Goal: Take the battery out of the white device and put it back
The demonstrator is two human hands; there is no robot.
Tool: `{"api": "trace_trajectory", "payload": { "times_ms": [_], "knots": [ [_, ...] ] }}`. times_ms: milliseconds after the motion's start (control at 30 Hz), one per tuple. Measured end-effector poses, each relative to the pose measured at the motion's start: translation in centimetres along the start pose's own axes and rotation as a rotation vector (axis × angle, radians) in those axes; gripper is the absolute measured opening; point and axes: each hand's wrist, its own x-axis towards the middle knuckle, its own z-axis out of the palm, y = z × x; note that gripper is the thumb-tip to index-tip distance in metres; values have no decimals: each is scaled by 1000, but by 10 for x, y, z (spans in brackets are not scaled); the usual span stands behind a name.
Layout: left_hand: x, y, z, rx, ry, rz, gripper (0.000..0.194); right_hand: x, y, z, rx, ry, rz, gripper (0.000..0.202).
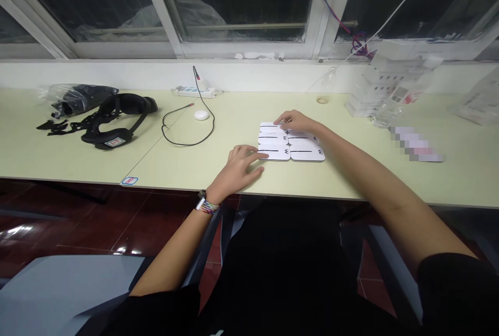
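Several white cards [274,156] with rounded corners lie side by side in two columns on the pale yellow-green table [187,167]. Each visible one bears a black line and a black mark like a W. My left hand [239,169] rests at the left side of the front left card, fingers apart, index fingertip on its surface. Over the far end of the block reaches my right hand [297,120], its fingertips on the far left card with the fingers slightly bent and apart. That hand and wrist hide part of the far right cards.
Left on the table are a black headset [107,141], a bagged black item [83,98], a looped black cable [186,144], a white oval object [201,115] and a power strip [197,91]. To the right stand stacked white boxes [370,89], a tape roll [322,100] and a blurred pinkish item [417,144].
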Motion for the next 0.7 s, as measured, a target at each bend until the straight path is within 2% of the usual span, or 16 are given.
{"api": "trace_trajectory", "payload": {
  "times_ms": [100,167,233,267,367,433,567,700],
  "knots": [
    [0,0,0,9,1,5,36,-1,-3,3,17,63,-17,27],
    [0,0,0,15,-10,10,37,-9,-7,7,2,202,-70,24],
    [1,0,0,21,-28,21,39,-26,-16,13,-64,348,-187,24],
    [1,-1,1,23,-34,27,40,-38,-21,18,-114,376,-278,23],
    [2,-2,2,17,-23,46,39,-82,-38,34,-291,289,-533,19],
    [2,-2,2,0,5,63,35,-110,-47,47,-370,198,-618,16],
    [1,0,-4,-90,32,92,25,-144,-57,69,-348,135,-611,14],
    [0,6,-9,-164,11,170,31,-150,-62,76,-336,109,-679,17]
  ]
}}
